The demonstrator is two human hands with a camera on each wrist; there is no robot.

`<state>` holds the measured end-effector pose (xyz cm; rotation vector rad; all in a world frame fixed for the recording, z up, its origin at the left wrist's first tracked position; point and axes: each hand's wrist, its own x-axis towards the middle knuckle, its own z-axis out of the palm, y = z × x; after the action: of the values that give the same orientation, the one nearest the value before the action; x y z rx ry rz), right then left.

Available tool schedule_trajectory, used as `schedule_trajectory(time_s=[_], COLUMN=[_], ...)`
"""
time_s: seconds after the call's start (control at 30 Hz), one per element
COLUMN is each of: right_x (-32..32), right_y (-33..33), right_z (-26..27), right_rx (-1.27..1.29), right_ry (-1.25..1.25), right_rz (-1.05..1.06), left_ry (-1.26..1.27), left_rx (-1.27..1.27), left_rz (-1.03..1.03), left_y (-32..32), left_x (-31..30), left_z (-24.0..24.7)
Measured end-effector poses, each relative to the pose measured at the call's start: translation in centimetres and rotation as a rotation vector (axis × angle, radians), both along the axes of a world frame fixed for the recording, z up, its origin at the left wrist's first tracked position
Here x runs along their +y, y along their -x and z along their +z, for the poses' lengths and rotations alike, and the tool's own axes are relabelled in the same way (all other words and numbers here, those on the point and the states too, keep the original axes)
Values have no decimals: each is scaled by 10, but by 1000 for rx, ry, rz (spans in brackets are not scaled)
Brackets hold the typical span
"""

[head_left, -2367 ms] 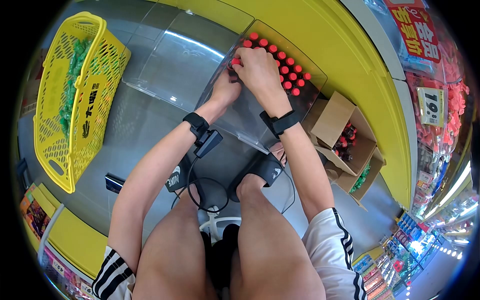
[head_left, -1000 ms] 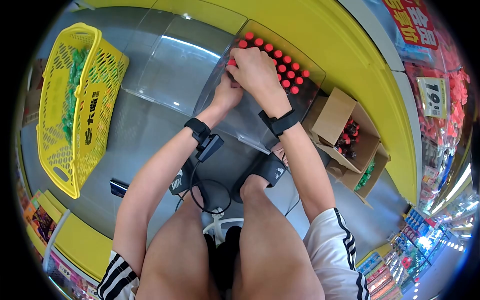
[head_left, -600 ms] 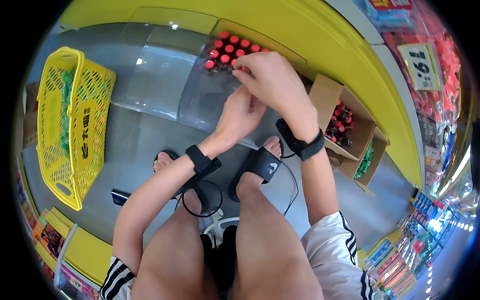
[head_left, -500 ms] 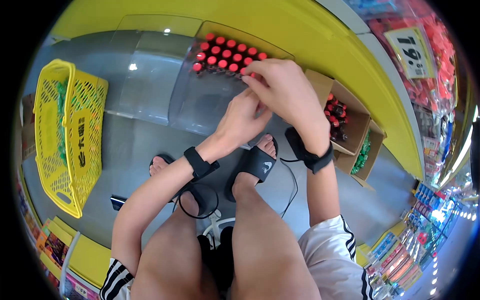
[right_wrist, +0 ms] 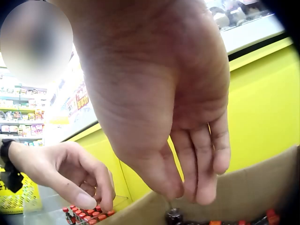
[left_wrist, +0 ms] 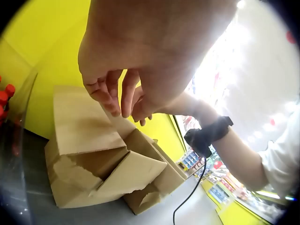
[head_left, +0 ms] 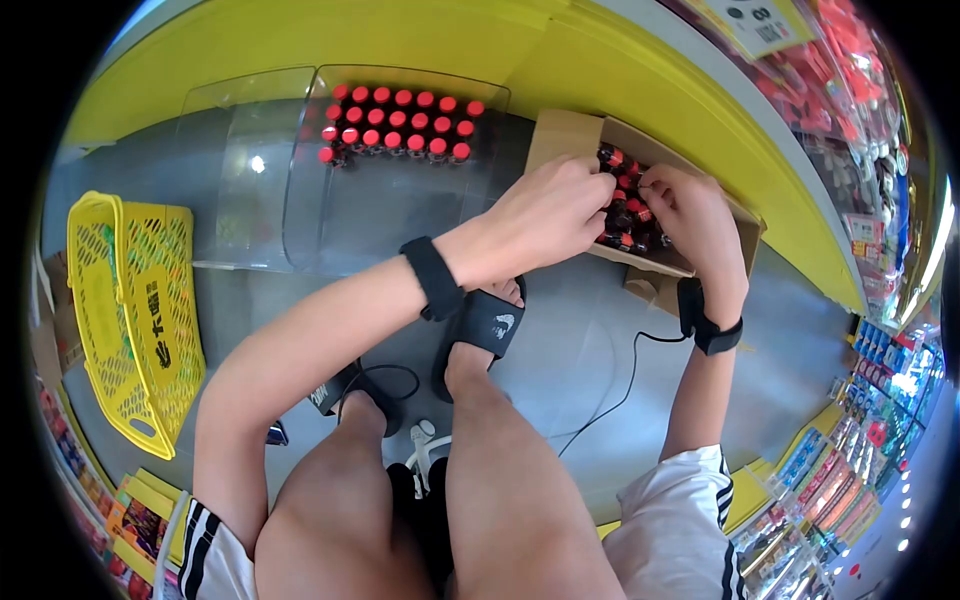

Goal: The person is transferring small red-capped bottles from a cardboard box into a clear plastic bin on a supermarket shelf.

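In the head view, a clear tray [head_left: 390, 215] holds several dark bottles with red caps [head_left: 397, 118] standing in rows at its far side. My left hand [head_left: 540, 215] is over the left side of a cardboard box [head_left: 565, 135] of loose dark bottles [head_left: 620, 215]. Its fingers are loosely curled, and the left wrist view shows nothing between them. My right hand [head_left: 700, 215] reaches into the box from the right. In the right wrist view its thumb and fingertips pinch the top of a small dark bottle [right_wrist: 174, 216]; the cap is hidden by the fingers.
A yellow basket [head_left: 150, 320] with green items stands at the left. A second cardboard box [left_wrist: 147, 199] adjoins the bottle box. A yellow shelf base [head_left: 480, 50] runs behind the tray. A black cable [head_left: 630, 375] hangs from the right wrist.
Both hands have moved right from the tray to the cardboard box and are now apart. The head view has turned right, so the tray appears further left with its bottle rows uncovered.
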<state>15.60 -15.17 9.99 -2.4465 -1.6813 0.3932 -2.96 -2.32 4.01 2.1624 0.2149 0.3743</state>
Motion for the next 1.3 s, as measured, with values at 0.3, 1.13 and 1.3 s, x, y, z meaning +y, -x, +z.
schedule_trajectory(time_s=[0.3,1.13,1.3], right_x=[-3,-24,-20], right_y=[-62,-106,-105], right_z=[-50,-108,-109], right_rx=[52,-145,-151], right_ry=[246,382,420], right_rz=[-120,-122,-148], left_ry=[-239,-292,-295], left_rx=[0,498,533], left_rz=[-145,-322,-322], left_y=[-72,-152,-151], left_x=[-16,-25,-25], left_z=[-17,-58,-61])
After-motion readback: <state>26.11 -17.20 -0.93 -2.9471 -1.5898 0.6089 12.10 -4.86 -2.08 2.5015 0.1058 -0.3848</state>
